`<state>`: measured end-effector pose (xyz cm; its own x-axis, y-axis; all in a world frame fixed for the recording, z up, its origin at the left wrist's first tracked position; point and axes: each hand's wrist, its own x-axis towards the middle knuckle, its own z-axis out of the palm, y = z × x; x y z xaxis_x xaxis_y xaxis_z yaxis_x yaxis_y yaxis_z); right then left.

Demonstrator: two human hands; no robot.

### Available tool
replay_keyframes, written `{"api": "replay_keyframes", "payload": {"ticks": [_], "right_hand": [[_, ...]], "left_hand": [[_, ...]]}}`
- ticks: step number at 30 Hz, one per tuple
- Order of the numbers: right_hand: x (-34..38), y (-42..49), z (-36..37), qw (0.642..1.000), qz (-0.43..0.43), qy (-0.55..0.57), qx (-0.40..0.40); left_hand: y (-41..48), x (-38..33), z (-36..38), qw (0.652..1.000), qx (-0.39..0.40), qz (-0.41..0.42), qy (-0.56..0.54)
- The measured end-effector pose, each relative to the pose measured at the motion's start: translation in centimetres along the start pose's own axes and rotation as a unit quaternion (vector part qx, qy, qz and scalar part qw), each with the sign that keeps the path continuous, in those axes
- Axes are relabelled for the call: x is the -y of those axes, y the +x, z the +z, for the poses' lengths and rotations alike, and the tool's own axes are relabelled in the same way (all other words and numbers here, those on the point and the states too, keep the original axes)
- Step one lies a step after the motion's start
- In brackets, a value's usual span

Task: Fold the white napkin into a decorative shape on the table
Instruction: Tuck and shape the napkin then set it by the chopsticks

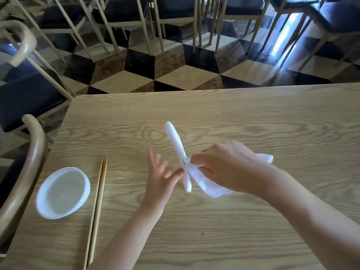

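While the right hand (229, 164) pinched the white napkin (187, 168) at the point where its rolled part met its loose part, the left hand (161, 178) stood open beside it, fingers spread and a little blurred, with one fingertip just touching the roll near that same point. The napkin lay around the middle of the wooden table (253, 121), well in from every edge. One part was rolled into a tight white stem that ran toward the far edge, a shorter rolled end pointed back toward the near edge, and a flat, loose flap spread out under the right palm toward the right side. The pinch seemed placed there to keep the roll from springing open at the narrow waist, where the cloth looked cinched, though whether a band or only a twist held it could not be told. The left hand gripped nothing; it looked ready to steady or turn the stem. A white dish (63, 192) sat near the left edge, with a pair of chopsticks (97, 209) lying just beside it and running toward the near edge, both well apart from the napkin, probably set aside so that the folding had room. The shape appeared partly formed, the flap not yet arranged.
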<state>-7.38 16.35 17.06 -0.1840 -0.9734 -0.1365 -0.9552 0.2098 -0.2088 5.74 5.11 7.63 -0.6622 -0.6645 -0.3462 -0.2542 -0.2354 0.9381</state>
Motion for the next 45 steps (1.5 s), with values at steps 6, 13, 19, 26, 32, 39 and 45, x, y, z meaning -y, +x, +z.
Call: {"api": "replay_keyframes", "payload": {"ticks": [6,13,19,26,32,39,45], "right_hand": [[0.2,-0.6,1.0,0.990,-0.010,-0.086,-0.109],[1.6,-1.0,3.5,0.953,0.129,-0.086,-0.259],[3.7,-0.4,6.6,0.932,0.166,-0.013,-0.322],[3.3,0.3,6.1,0.927,0.161,-0.008,-0.337],[-0.4,1.4,4.4,0.960,0.112,-0.075,-0.245],[1.1,1.9,5.0,0.967,0.079,-0.064,-0.232],[1.6,1.1,5.7,0.834,0.248,0.454,-0.189]], "left_hand": [[1.4,-3.2,-1.4,0.753,-0.048,0.432,0.494],[1.1,-5.3,-0.8,0.770,0.007,0.343,0.538],[0.3,-4.4,1.5,0.876,-0.087,0.236,0.411],[1.2,-3.3,1.8,0.907,-0.047,0.180,0.378],[1.4,-4.4,2.1,0.829,-0.079,0.206,0.514],[1.8,-5.9,2.3,0.889,-0.140,0.132,0.415],[1.1,-4.7,0.2,0.996,-0.051,0.025,0.069]]}}
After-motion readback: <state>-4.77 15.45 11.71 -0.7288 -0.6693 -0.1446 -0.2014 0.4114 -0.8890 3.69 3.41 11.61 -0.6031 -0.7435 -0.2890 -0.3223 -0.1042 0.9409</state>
